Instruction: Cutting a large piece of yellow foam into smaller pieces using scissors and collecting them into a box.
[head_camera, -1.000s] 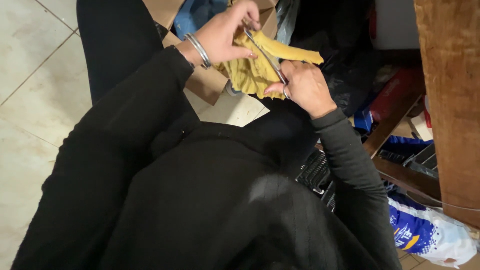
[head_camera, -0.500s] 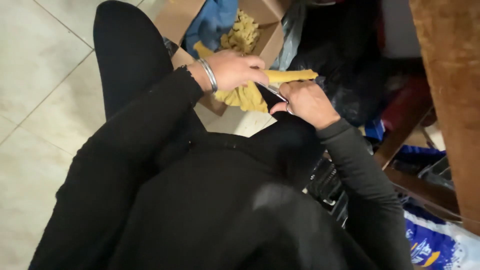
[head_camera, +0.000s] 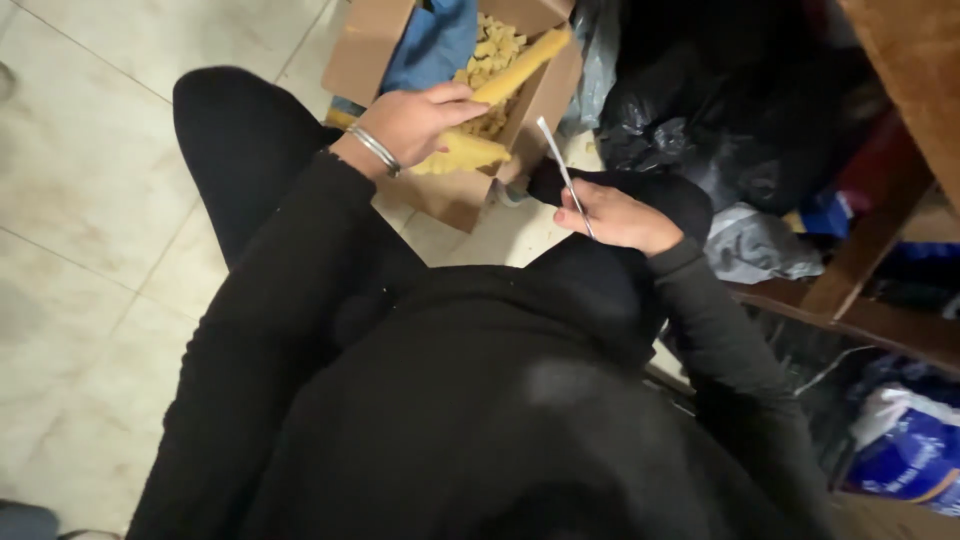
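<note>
Head view: a soft, light yellow foam strip (head_camera: 500, 95) is gripped mid-length by the left hand (head_camera: 415, 120) over the cardboard box (head_camera: 450, 195), while closed scissors (head_camera: 565, 175) are clasped in the right hand (head_camera: 615, 215).

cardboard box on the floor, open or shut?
Open: the cardboard box has its flaps up, with yellow foam pieces and blue cloth visible inside.

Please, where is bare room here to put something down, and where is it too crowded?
Free: the pale tiled floor left of the person's black-clad leg, and a small patch between the cardboard box and the right hand. Crowded: the box, full of yellow foam pieces, and the black bags right of it.
</note>
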